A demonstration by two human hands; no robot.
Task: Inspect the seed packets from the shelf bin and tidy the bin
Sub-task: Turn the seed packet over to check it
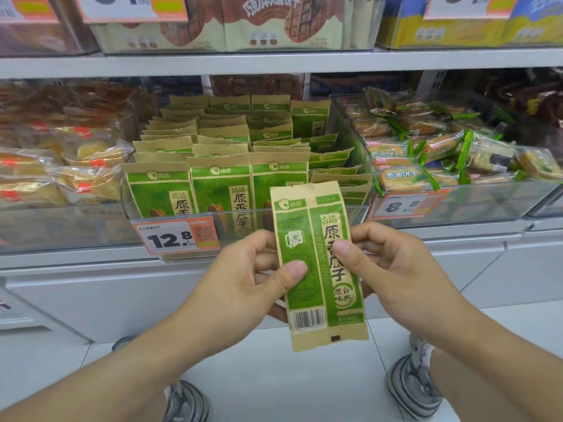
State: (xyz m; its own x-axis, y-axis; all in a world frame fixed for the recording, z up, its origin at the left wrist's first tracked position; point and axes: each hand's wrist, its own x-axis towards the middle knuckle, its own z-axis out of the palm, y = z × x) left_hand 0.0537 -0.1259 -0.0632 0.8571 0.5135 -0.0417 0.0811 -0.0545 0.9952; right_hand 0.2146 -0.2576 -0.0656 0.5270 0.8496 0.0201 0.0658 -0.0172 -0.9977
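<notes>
Far left, 9 o'clock: a clear bin of pastry packets (61, 175) in see-through wrap, red labels.

Centre, 12 o'clock of the hands: clear shelf bin (170, 213) packed with upright green-and-tan seed packets (219, 190) in several rows; the rows at the right side of the bin lean and lie lower than the rest. An orange price tag (176, 239) reading 12.8 sits on the bin's front, at roughly 10 o'clock from the left hand.

Left hand (243, 275): thumb curled over the front of the held seed packet (320, 269) along its left edge, fingers behind it. A firm pinch.

Held packet: out of the bin, in front of and below the bin's front wall, upright with a slight tilt, back face with a barcode toward the camera.

Right hand (393, 266): thumb pressed on the packet's front at mid-height near the right edge, fingers curled behind. Both hands grip the same packet.

Right, 2 o'clock: a second clear bin of biscuit packets (441, 159) with green ends, tag (405, 205) reading 8.8.

Bottom, 6 o'clock: white floor and grey sneakers (411, 388).
</notes>
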